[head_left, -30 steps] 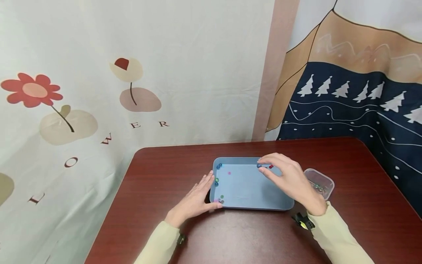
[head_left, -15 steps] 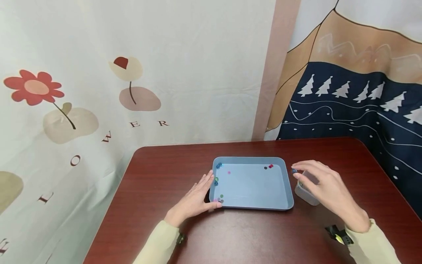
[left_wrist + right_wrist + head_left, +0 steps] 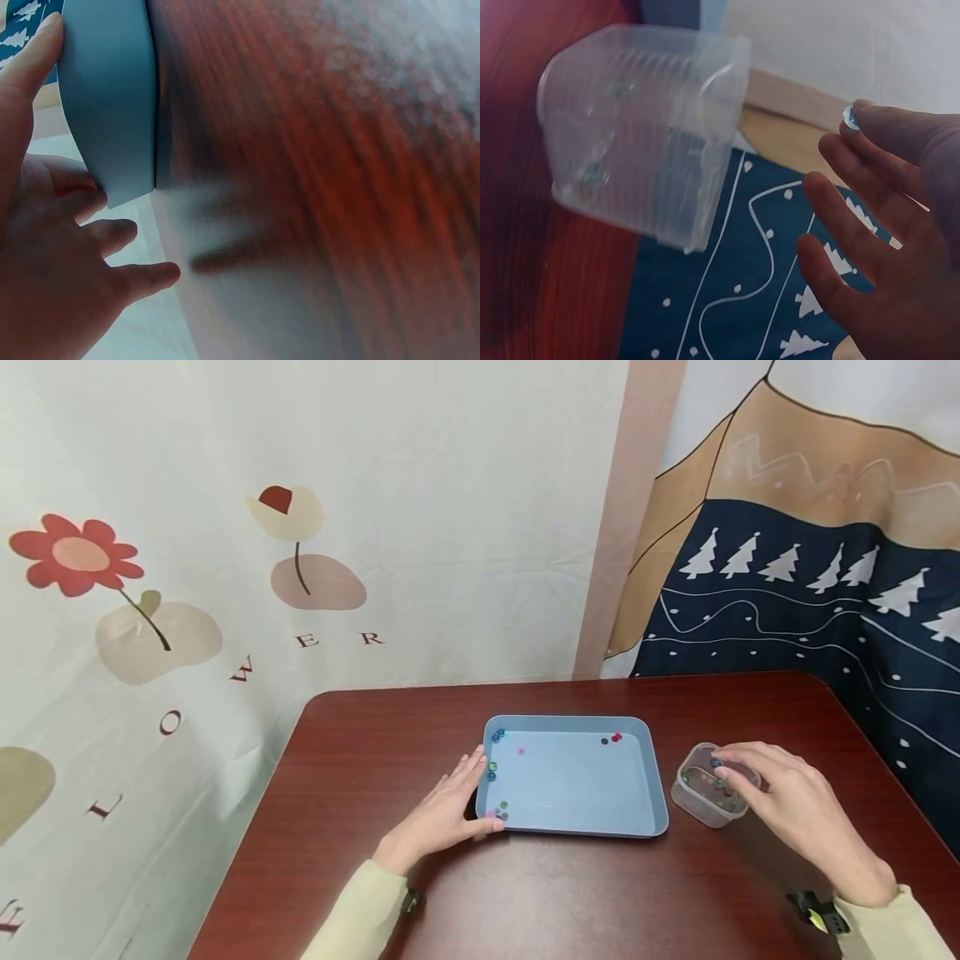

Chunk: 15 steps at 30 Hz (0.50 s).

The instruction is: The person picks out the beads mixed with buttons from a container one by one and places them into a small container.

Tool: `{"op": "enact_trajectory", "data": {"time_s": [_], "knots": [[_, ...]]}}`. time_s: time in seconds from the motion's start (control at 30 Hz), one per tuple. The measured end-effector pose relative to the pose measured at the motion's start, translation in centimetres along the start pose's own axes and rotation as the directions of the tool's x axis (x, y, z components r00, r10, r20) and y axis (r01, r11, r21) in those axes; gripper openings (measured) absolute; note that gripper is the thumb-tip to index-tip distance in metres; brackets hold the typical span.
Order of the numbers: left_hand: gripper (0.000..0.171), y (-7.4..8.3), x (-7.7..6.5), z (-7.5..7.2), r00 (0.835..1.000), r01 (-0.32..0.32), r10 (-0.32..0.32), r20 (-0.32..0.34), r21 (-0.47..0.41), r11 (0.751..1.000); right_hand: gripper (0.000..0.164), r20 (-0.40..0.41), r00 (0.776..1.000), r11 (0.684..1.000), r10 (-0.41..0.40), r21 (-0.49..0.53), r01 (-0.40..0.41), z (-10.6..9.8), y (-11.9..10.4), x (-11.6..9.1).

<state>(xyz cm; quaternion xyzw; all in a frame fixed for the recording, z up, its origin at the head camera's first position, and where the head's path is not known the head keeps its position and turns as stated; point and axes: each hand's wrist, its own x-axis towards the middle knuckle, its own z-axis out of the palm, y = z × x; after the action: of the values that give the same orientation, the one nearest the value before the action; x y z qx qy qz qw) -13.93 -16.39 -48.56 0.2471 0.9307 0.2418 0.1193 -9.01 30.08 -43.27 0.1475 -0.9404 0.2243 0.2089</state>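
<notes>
Because the right hand (image 3: pixel 806 806) pinches a small blue bead (image 3: pixel 716 762) by mere fingertips above the clear container (image 3: pixel 697 807), its other fingers loosely spread, the bead could slip early, clip the rim and bounce onto the table (image 3: pixel 585 893). The left hand (image 3: pixel 438 825), straight-fingered and grasping no bead, touches the blue tray's (image 3: pixel 577 789) left edge; a nudge might roll the loose beads (image 3: pixel 492 776) beside it. Red beads (image 3: pixel 617 738) lie near the far right corner, and the container's rim seems the only obstacle.

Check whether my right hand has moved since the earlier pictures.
Yes: in the head view, your right hand has moved right, from over the blue tray to over the clear container.
</notes>
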Motion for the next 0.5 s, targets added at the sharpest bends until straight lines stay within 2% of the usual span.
{"op": "enact_trajectory", "data": {"time_s": [0.13, 0.5], "knots": [[0.107, 0.1, -0.1, 0.0, 1.0, 0.004, -0.004, 0.0, 0.002, 1.0, 0.033, 0.039, 0.999, 0.999, 0.022, -0.023, -0.021, 0.0, 0.4, -0.2], [0.107, 0.0, -0.1, 0.1, 1.0, -0.002, 0.002, 0.002, -0.014, 1.0, 0.027, 0.076, 0.997, 0.996, -0.023, -0.079, 0.029, 0.6, 1.3, -0.8]]}}
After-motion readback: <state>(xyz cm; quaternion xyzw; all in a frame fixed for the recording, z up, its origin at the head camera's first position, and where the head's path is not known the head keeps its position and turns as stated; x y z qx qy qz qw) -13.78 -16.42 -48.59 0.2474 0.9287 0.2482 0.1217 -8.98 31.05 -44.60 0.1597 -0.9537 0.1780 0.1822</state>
